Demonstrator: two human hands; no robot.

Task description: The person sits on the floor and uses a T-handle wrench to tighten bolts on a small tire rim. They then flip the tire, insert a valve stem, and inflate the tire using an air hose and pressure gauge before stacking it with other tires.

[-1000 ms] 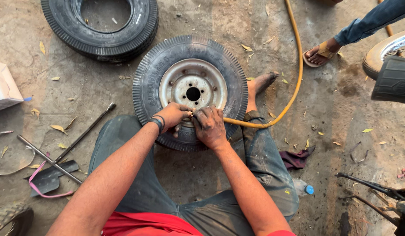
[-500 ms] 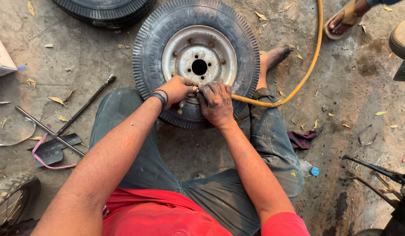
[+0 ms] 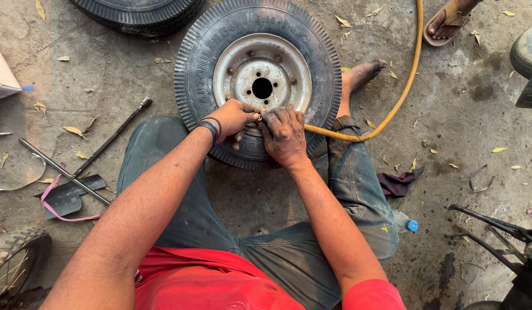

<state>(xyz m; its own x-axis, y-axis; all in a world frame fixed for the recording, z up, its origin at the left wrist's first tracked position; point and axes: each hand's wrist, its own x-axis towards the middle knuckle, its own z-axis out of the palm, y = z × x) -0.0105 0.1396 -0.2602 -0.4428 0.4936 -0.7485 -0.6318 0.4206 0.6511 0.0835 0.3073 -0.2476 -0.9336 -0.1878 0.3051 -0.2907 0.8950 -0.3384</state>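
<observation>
Hands meet at the wheel (image 3: 260, 80) lying on the floor between the knees, left hand (image 3: 234, 116) pinching the small valve (image 3: 258, 117), right hand (image 3: 284, 136) pressing the hose (image 3: 392, 103) end on; a tilted fitting could leak.

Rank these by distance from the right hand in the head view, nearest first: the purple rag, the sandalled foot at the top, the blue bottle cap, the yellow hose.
1. Yellow hose, just right of the right hand, running in beside it.
2. Purple rag, on the ground by the right knee.
3. Blue bottle cap, lower right.
4. Sandalled foot, top right corner.
</observation>
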